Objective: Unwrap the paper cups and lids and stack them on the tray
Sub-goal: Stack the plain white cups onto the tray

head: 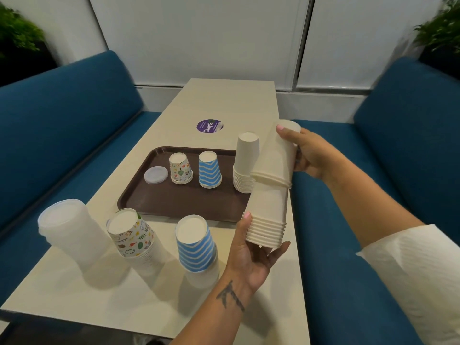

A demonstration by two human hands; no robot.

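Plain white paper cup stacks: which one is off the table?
The long plain white cup stack, held tilted between the left hand and right hand. The shorter white stack stands on the brown tray.

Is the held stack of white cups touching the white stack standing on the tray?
Cannot tell: in the head view the held stack overlaps the tray stack, hiding any gap.

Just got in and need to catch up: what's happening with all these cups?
A person holds a long white cup stack over the table's right edge, left hand at its near end, right hand at the far end. The tray already has a lid, a patterned cup, a striped cup and white cups.
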